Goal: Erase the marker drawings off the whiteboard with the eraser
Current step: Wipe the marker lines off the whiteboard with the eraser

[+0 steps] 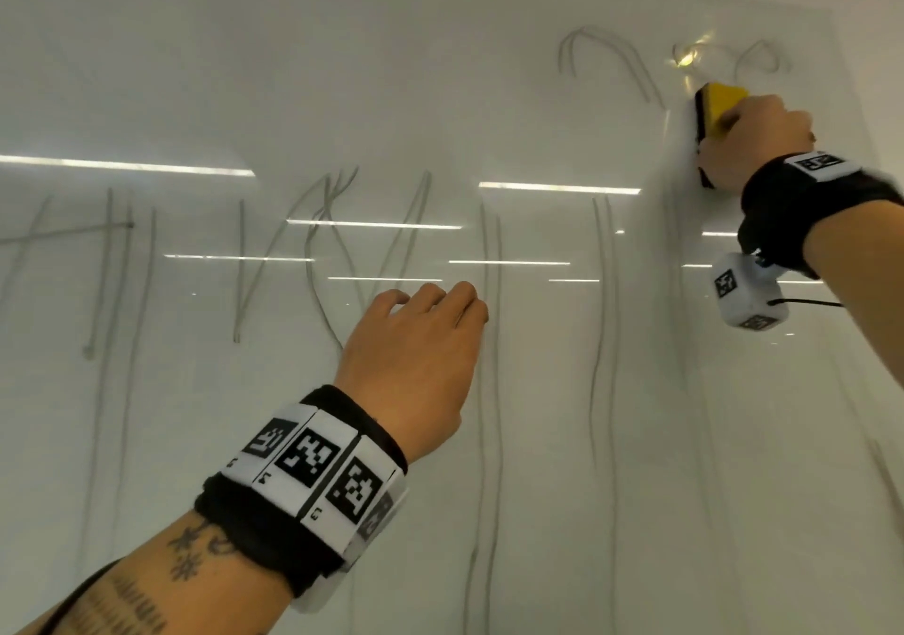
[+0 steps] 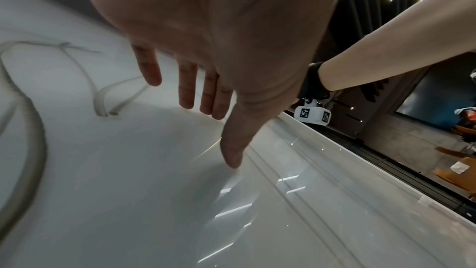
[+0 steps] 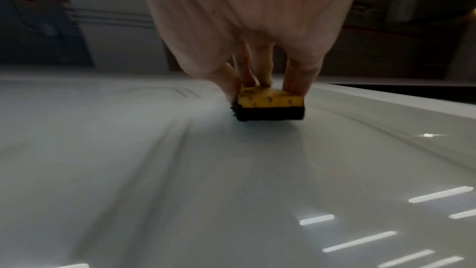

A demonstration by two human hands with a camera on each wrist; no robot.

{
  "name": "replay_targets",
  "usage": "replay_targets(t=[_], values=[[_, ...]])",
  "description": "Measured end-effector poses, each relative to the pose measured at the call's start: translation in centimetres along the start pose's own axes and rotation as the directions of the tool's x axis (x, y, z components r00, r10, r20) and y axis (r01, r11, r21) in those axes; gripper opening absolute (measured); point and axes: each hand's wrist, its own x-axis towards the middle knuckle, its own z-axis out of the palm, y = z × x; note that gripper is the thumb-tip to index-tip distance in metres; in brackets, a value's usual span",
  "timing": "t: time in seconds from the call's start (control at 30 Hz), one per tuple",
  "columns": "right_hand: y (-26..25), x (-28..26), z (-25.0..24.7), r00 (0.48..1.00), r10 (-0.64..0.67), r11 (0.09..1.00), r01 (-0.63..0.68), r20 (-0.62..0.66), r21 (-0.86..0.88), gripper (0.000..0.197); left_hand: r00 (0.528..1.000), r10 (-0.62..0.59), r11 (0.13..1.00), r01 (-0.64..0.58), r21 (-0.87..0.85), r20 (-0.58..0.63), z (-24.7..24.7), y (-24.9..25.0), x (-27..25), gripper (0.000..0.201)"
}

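- Nearest to camera, lower left of head view: left hand (image 1: 416, 355), fingers spread and relaxed, fingertips (image 2: 233, 156) resting on whiteboard (image 1: 636, 438), holding nothing.
- Left and centre of frame: grey marker drawings (image 1: 337, 252), mostly vertical strokes, not yet erased.
- Upper right: more loops (image 1: 606, 61), just beside eraser (image 1: 716, 108).
- Upper right: right hand (image 1: 753, 145) clamped on the yellow eraser, dark felt side pressed on board.
- Risk, as judgement: tilted eraser or weak pressure could leave smears; left fingertips could smudge nearby strokes; far-left strokes easily missed.
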Motion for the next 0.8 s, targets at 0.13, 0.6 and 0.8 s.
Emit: replay_targets(t=[0.13, 0.6, 0.8], values=[[-5.6, -3.1, 2.1, 0.934, -0.354, 0.935, 0.352, 0.044, 0.054, 0.043, 0.998, -0.063, 0.996, 0.061, 0.065, 0.026, -0.3, 1.4, 0.4, 0.06], [-6.4, 4.4, 0.2, 0.964, -0.265, 0.964, 0.265, -0.025, 0.003, 0.026, 0.989, -0.146, 0.983, 0.141, 0.118, 0.034, -0.3, 2.7, 0.7, 0.063], [-10.2, 0.4, 3.6, 0.723, -0.687, 0.727, 0.683, 0.076, 0.078, 0.047, 0.988, -0.153, 0.985, 0.151, 0.089, 0.011, -0.1, 2.6, 0.8, 0.064]])
